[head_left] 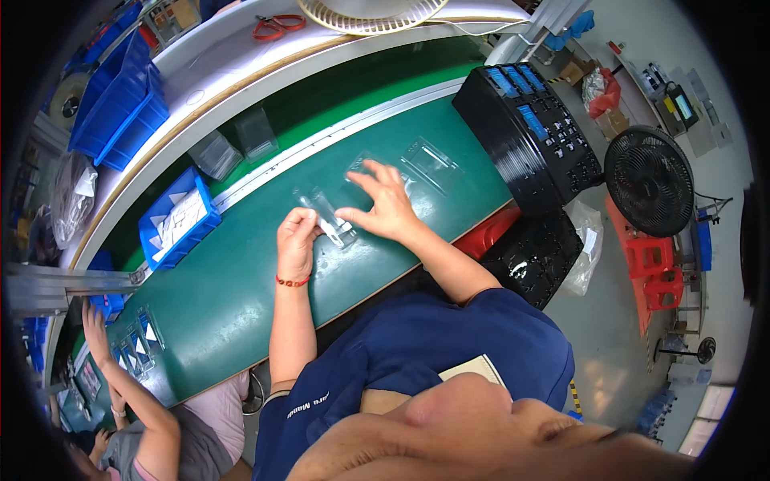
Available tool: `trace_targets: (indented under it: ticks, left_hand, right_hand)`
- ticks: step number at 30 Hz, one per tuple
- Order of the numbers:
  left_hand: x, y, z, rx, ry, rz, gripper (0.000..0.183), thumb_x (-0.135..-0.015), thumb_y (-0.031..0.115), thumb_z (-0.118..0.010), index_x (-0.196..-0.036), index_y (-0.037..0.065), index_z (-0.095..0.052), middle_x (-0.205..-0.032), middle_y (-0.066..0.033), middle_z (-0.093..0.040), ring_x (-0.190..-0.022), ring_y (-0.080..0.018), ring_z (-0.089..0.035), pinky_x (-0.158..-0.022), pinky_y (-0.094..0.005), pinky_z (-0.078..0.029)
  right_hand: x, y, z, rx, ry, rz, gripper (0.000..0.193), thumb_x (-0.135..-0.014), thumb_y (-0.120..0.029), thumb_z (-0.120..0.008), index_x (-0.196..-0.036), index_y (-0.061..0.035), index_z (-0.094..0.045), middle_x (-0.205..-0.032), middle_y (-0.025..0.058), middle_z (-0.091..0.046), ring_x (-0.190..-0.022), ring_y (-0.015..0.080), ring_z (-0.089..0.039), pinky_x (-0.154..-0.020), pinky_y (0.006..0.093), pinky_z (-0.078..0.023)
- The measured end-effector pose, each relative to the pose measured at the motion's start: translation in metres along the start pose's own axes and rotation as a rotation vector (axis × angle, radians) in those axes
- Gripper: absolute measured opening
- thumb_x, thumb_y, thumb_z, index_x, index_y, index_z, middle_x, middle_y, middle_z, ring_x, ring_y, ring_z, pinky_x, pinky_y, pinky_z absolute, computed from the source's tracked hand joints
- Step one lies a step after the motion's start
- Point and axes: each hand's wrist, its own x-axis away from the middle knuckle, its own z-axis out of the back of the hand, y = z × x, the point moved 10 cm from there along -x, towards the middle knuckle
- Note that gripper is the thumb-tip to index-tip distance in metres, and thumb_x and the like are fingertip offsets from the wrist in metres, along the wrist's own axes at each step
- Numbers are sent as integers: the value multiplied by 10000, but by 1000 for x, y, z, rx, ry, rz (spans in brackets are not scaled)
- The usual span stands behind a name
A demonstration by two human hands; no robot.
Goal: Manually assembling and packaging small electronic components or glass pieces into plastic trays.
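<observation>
Over the green work table (233, 309), my left hand (295, 240), with a red bracelet at the wrist, is closed in a pinch at the edge of a clear plastic blister shell (325, 210). A small white piece (335, 232) shows at the near end of the shell; its kind is too small to tell. My right hand (387, 204) is open, its fingers spread over the table and its thumb close to the shell. I cannot tell whether that thumb touches it. More clear plastic shells (433, 164) lie beyond and to the right of my right hand.
A blue bin (180, 220) of white pieces stands at the left. Stacked clear shells (215, 156) lie behind the table's rail. Black trays (525, 132) with blue and silvery items rise at the right, beside a black fan (650, 180). A co-worker's hand (96, 333) is at far left.
</observation>
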Motion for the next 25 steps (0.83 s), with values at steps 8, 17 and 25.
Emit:
trace_targets:
  ticks: [8,17,25]
  left_hand:
    - [9,12,9,172,-34,-36,120,-926,155,-613,-855,64,-577,-803,-23,-605,-769,-137,-579,-751,-334,-482]
    - [25,31,73,-171,352,94,169,-908,183,-634,-819,46,-592,-707,-21,-565,-567,-98,-552,-368,-225,-416]
    - [20,37,77,-610,492,53,229,-879,170,-665,-993,-28,-648,-732,-66,-618,-455,-103,-528,-344,-235,-412]
  right_hand:
    - [6,-1,-94,-1165,-380,-380,435,-859,-64,-661,-1260,53,-539,-906,78,-676,-860,110,-629,-771,256,-504]
    - [-9,49,39,84,229,-36,476,-783,-373,-721,-1113,-37,-655,-1221,245,-556,-1127,399,-508,-975,468,-405]
    - [17,173,65,391,56,-237,561,-924,-443,-507,-1362,-92,-493,-1403,227,-439,-1352,375,-349,-1090,570,-226]
